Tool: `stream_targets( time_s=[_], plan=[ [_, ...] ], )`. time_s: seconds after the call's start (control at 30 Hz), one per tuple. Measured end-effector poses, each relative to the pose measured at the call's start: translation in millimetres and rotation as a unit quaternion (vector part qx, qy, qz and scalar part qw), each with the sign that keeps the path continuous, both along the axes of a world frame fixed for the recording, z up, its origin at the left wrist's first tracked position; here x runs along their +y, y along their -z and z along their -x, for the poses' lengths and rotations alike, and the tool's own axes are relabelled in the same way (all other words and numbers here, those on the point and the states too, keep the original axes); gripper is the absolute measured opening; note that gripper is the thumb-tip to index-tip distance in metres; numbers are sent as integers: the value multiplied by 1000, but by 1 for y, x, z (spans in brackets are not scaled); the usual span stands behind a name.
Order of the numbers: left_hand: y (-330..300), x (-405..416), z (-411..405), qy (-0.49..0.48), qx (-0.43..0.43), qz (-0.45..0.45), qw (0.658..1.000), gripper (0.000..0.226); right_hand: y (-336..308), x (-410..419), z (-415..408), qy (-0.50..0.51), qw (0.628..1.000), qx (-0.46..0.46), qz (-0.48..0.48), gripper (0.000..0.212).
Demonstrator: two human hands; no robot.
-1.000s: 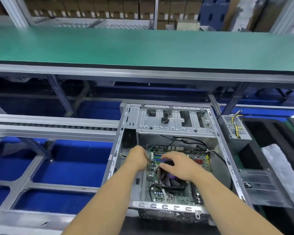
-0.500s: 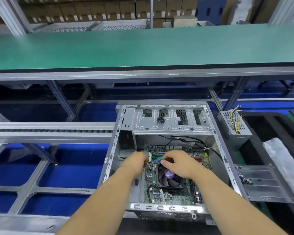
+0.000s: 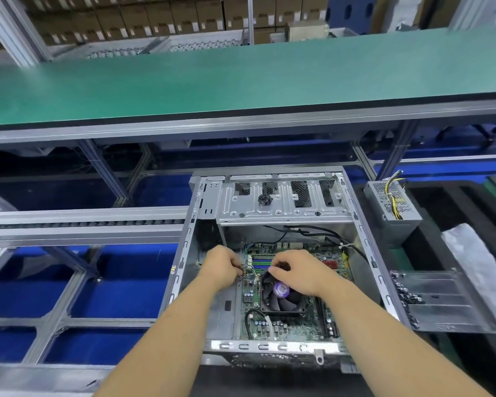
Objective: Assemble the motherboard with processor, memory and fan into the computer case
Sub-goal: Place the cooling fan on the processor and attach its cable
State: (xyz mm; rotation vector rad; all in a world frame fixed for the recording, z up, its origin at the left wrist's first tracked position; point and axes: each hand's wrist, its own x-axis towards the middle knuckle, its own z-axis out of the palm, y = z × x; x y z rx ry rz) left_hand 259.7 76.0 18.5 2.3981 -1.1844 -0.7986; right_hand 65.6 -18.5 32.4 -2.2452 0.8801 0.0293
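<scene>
1. Two hands inside the open computer case (image 3: 367, 253), lower centre of frame.
2. Left hand (image 3: 222, 266) curled, pinching thin wires at the motherboard (image 3: 287, 328) edge.
3. Right hand (image 3: 301, 272) curled over the fan (image 3: 281, 299); grip contents unclear.

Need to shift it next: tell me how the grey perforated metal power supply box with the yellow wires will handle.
The grey perforated metal power supply box is probably stiff and heavy for its size. Its loose yellow wires look floppy and could snag. Boxy, so unlikely to roll.
</scene>
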Motion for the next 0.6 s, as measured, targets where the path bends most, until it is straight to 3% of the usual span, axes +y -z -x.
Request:
stream_targets(
  time_s=[0.2, 0.37, 0.6],
  plan=[
    [0, 4, 2, -32, 65, -18, 997, 11, 0, 1, 1, 4, 1000, -4, -5, 23],
    [-1, 7, 4, -36, 56, -24, 998, 7, 0, 2, 2, 7, 1000, -8, -10, 22],
    [-3, 9, 6, -19, 28, -17, 999, 18, -1, 3, 3, 6, 1000, -12, -13, 23]
  ],
)
